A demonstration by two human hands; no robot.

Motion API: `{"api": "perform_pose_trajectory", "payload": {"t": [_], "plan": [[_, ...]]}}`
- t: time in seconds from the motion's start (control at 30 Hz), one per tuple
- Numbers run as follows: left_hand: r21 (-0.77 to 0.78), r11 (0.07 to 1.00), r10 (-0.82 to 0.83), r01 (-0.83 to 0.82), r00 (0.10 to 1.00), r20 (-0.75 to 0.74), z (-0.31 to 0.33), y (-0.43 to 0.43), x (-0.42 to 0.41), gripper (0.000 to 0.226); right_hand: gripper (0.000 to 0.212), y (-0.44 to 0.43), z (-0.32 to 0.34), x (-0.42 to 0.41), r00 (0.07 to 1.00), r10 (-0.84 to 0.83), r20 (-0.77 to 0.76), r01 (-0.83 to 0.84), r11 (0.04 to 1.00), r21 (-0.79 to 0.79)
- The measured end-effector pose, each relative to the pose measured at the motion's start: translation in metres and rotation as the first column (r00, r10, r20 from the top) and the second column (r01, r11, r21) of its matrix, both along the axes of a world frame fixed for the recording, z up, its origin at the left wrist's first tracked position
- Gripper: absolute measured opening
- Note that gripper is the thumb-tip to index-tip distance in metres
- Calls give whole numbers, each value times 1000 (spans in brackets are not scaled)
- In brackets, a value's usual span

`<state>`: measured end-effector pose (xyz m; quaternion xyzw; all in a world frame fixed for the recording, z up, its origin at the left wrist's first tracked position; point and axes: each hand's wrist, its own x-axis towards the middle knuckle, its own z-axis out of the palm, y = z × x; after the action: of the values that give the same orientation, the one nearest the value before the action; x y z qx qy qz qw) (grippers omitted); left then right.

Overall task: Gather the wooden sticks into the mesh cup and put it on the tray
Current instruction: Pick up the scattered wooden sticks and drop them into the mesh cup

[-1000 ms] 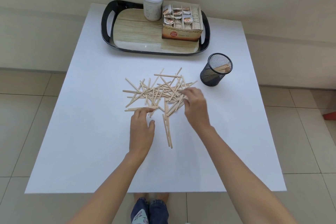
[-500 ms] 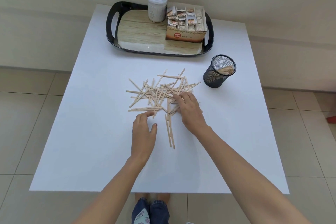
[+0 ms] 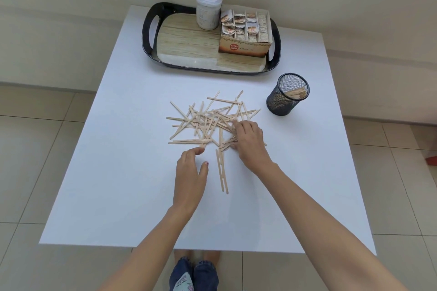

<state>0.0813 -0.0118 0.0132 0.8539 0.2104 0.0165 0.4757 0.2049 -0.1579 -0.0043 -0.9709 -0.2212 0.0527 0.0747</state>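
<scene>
Several sticks hidden under right hand, fingers curled over pile, grip unclear; left hand at 7 o'clock, fingers loosely bent.

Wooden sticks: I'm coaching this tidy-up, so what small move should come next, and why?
Probably lift a bunch of the wooden sticks with the right hand toward the mesh cup. Its fingers curl over the pile's right side, the cup stands near on that side holding only a few sticks, and most lie loose on the table.
</scene>
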Motion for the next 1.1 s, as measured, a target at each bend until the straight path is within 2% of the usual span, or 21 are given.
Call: {"api": "perform_pose_trajectory", "payload": {"t": [0.2, 0.3, 0.4, 0.5, 0.57, 0.83, 1.1], "plan": [[-24, 1000, 12, -12, 1000, 7, 1, 0, 0, 27, 35, 0, -4, -2, 996, -36, 81, 34, 999, 27], [-37, 999, 15, -15, 1000, 3, 2, -1, -1, 26, 33, -2, -4, -3, 998, -59, 35, 55, 993, 105], [-56, 998, 25, -25, 1000, 4, 2, -2, -2, 25, 43, -4, -2, -5, 1000, 4, -8, -3, 990, 144], [-83, 996, 39, -39, 999, 2, 3, -3, -2, 25, 54, -5, 2, -4, 999, 45, 8, -45, 997, 57], [-89, 995, 42, -42, 999, 0, 3, -3, -1, 25, 54, -5, 3, -3, 998, 57, 33, -57, 998, 12], [-120, 992, 33, -35, 999, -19, 2, -4, -2, 27, 32, -4, 6, 2, 998, -32, 47, 35, 997, -64], [-129, 991, 25, -28, 999, -25, 3, -8, -3, 28, 18, 2, 7, 0, 997, 4, 76, 19, 954, -300]]}}
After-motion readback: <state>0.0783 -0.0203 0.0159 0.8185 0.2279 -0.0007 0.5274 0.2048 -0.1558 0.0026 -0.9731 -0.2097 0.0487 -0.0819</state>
